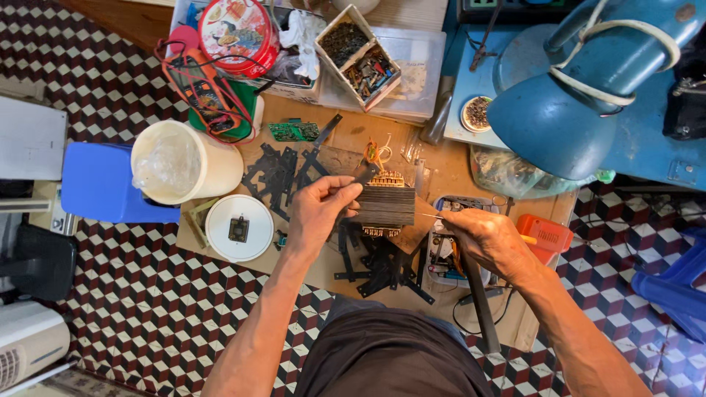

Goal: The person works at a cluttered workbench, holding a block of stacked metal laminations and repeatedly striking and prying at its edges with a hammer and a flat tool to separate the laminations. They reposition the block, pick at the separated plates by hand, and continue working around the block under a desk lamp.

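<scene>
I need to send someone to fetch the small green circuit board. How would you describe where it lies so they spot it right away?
Start at the big white bucket on the left of the wooden board. Just right of its top edge, below the red round tin, lies the green circuit board. It is the only flat green piece there; the scattered metal plates beside it are dark.

What the head view hides or cuts off

The left hand (320, 209) covers the near edge of the dark laminated block (388, 204), so its grip there cannot be read. The thin tool (431, 215) in the right hand (491, 241) is too fine to identify. The blue lamp (588, 88) runs off the top edge and blocks the bench behind it. The parts in the divided box (360, 55) are too small to tell, and the white unit (26, 342) is clipped by the left edge
</scene>
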